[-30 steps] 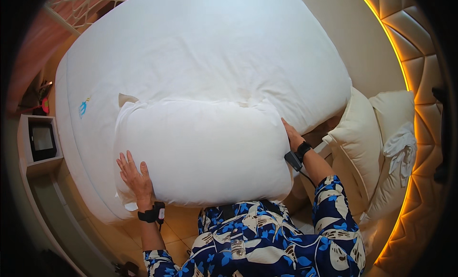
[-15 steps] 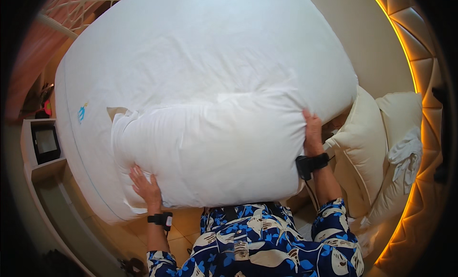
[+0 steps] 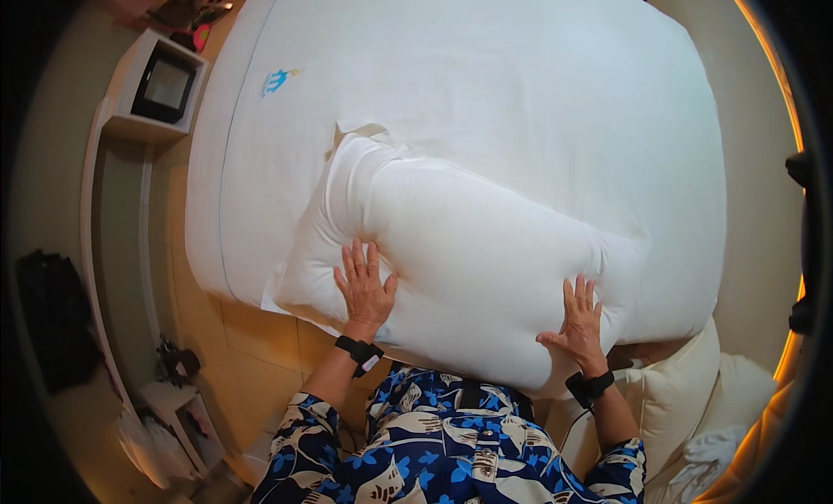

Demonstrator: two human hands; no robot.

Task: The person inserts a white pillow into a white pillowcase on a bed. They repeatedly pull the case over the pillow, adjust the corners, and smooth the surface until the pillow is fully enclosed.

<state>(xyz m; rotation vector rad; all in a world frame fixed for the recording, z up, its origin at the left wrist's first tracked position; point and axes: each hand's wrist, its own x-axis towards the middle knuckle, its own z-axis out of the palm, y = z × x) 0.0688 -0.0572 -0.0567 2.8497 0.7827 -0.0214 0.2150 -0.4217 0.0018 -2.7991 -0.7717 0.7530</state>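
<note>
A plump white pillow (image 3: 468, 235) in a white pillowcase lies at the near edge of the bed, slanting from far left to near right. Loose cloth of the case sticks out at its far left corner. My left hand (image 3: 365, 289) rests flat on the pillow's left part, fingers spread and pressing a dent into it. On the right part lies my right hand (image 3: 577, 325), its fingers stretched out and the thumb apart. Beneath the pillow is the white-covered mattress (image 3: 555, 88), with a blue mark near its left side.
Cream pillows (image 3: 672, 391) and a crumpled white cloth (image 3: 707, 461) are at the lower right, beside the padded headboard (image 3: 764, 400) with its lit strip. Along the left stands a white shelf unit (image 3: 108, 127) holding a dark-framed box (image 3: 165, 83). A black bundle (image 3: 54, 322) is farther left.
The pillow has turned, its left end swinging away from me. My right hand has let go of the right end and now lies flat on top. My view has shifted left.
</note>
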